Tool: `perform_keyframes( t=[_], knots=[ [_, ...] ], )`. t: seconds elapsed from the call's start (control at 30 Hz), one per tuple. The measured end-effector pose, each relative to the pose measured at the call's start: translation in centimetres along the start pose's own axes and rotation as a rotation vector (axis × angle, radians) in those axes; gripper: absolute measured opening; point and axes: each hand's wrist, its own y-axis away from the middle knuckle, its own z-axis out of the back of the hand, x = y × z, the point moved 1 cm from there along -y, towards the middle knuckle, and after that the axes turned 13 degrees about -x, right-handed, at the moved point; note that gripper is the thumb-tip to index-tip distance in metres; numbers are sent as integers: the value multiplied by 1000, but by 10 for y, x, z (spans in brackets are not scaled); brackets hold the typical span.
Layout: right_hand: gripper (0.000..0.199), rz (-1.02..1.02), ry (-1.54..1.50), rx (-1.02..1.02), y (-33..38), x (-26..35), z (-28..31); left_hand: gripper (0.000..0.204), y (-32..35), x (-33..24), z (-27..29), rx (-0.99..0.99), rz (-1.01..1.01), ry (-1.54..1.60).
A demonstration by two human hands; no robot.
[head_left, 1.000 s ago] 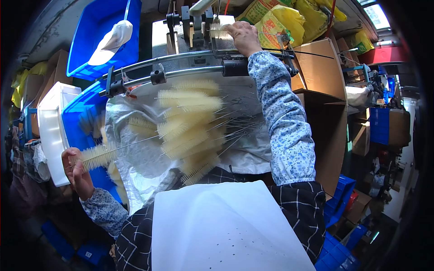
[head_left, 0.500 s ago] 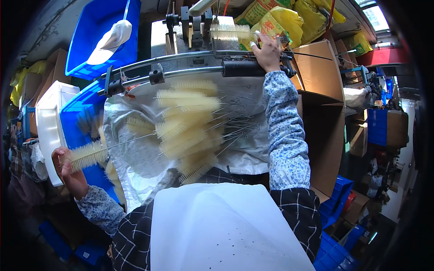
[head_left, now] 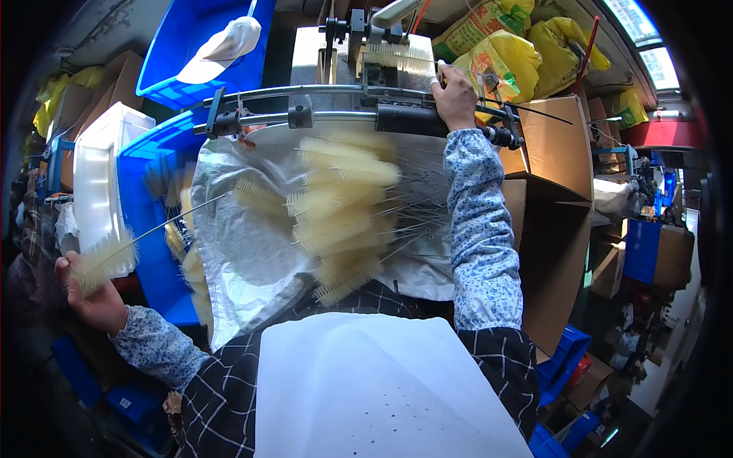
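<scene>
At eight o'clock the left hand (head_left: 92,301) grips a pale bottle brush (head_left: 105,259) by its bristled end, wire stem pointing toward two; a heap of brushes (head_left: 343,214) lies at centre on a silvery sack (head_left: 244,244); at twelve the right hand (head_left: 456,99) pinches a brush (head_left: 397,55) at the machine (head_left: 359,46).

The right hand (head_left: 456,98) covers part of the machine's black bar (head_left: 412,120). The left hand (head_left: 92,301) hides the bristle brush's (head_left: 107,258) lower end. Objects at the dark rim are indistinguishable.

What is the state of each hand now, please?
Left hand: closed, holding a bristle brush on a wire stem.
Right hand: closed on the machine's black handle.
</scene>
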Motion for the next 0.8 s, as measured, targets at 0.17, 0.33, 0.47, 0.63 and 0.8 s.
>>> perform_keyframes(
  t=[0.17, 0.33, 0.47, 0.63, 0.8],
  knots=[
    [33, -24, 28, 31, -1, 29, -7, 34, 4, -4, -4, 18, 13, 72],
    [28, -25, 51, 64, 3, 69, -17, 35, 5, 12, -24, 189, 107, 114],
    [29, -13, 62, 54, 7, 97, -25, 37, 10, 25, -40, 200, 101, 88],
    [30, -1, 57, 139, -4, 89, -7, 38, 17, 27, -60, 123, 105, 86],
    [30, 7, 11, 51, -2, 41, -2, 39, 14, 34, -55, 181, 133, 114]
  ],
)
